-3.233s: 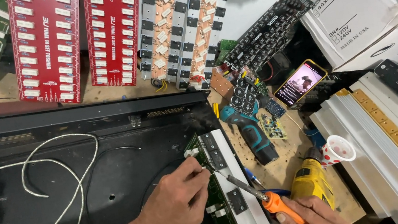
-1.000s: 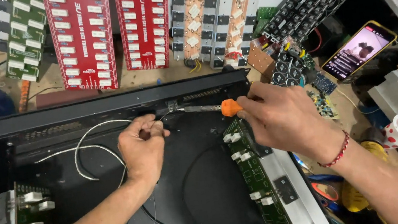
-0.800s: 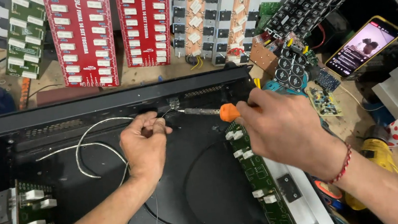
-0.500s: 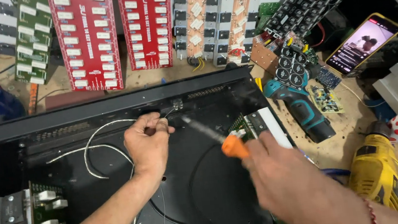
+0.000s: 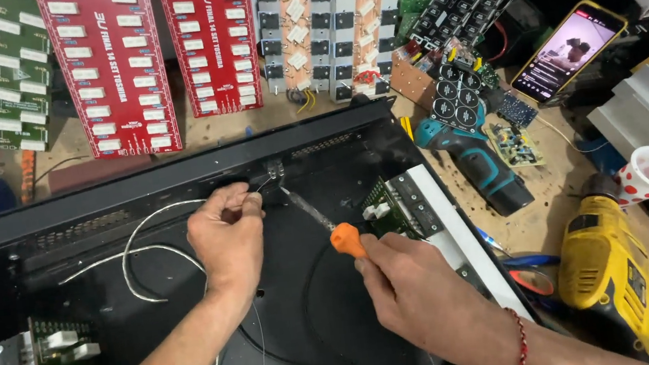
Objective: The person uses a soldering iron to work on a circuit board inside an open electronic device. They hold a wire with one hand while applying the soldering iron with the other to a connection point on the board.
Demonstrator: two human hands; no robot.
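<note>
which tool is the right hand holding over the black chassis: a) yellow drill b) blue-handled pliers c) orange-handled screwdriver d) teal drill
c: the right hand grips the orange-handled screwdriver, its shaft angled up toward the small metal terminal on the rear wall of the black chassis, while the yellow drill and teal drill lie untouched on the bench.

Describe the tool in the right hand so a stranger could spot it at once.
Find the open black metal chassis filling the lower left. Over its middle, the right hand holds a screwdriver, tip angled up toward the back wall. Its short orange handle sets it apart from the teal and yellow drills.
</note>
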